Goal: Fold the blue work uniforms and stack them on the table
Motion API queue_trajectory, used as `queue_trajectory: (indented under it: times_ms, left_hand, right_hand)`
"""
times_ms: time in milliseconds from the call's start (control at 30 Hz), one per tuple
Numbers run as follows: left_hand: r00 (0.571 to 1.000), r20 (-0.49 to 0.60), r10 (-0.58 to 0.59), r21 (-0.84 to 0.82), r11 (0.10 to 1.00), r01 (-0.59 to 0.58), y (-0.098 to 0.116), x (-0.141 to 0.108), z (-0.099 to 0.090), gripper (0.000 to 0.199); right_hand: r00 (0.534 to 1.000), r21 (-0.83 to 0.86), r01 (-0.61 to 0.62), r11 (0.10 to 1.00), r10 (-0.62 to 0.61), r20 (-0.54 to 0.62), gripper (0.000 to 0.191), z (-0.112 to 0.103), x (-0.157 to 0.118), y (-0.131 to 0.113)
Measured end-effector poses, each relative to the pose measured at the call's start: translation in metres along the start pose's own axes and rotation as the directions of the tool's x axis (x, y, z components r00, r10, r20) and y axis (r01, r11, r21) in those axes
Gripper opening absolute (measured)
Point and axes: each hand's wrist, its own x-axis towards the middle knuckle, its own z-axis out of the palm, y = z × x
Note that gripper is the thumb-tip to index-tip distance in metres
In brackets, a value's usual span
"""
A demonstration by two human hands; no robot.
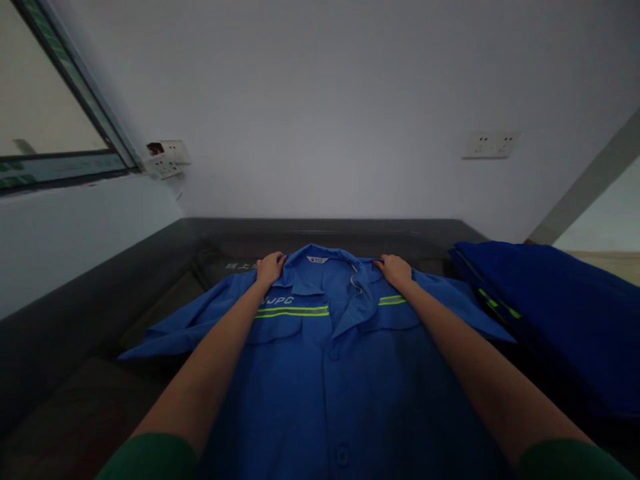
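Note:
A blue work shirt (300, 360) with yellow-green stripes lies spread front side up, its collar away from me and its sleeves out to both sides. At the shoulder left of the collar, my left hand (271, 268) has its fingers closed on the cloth. My right hand (396, 271) grips the other shoulder in the same way. Between the hands the collar stands open around a white label (317, 259). Buttons run down the front, and white lettering is partly covered by my left forearm. The shirt's lower part is dark and leaves the view.
Folded dark blue clothing (555, 313) with yellow-green strips is piled at the right. The dark padded surface has a raised edge (320, 227) against a white wall (320, 120). Wall sockets (493, 144) are at right, more sockets (173, 153) by the window (50, 87) at left.

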Motion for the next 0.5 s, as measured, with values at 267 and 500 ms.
queue_trajectory:
  times_ms: [267,500]
  left_hand:
    - [0.991,-0.057,0.119,0.129,0.985,-0.111,0.013,0.019,0.001,0.038]
    - [0.914,-0.341,0.222,0.094,0.975,-0.202,0.035,-0.023,-0.042,0.035]
  right_hand:
    - [0.99,-0.089,0.009,0.996,-0.021,-0.141,0.043,0.005,0.025,-0.005]
    - [0.954,0.063,0.087,0.994,-0.065,-0.291,0.035,-0.024,-0.007,-0.005]
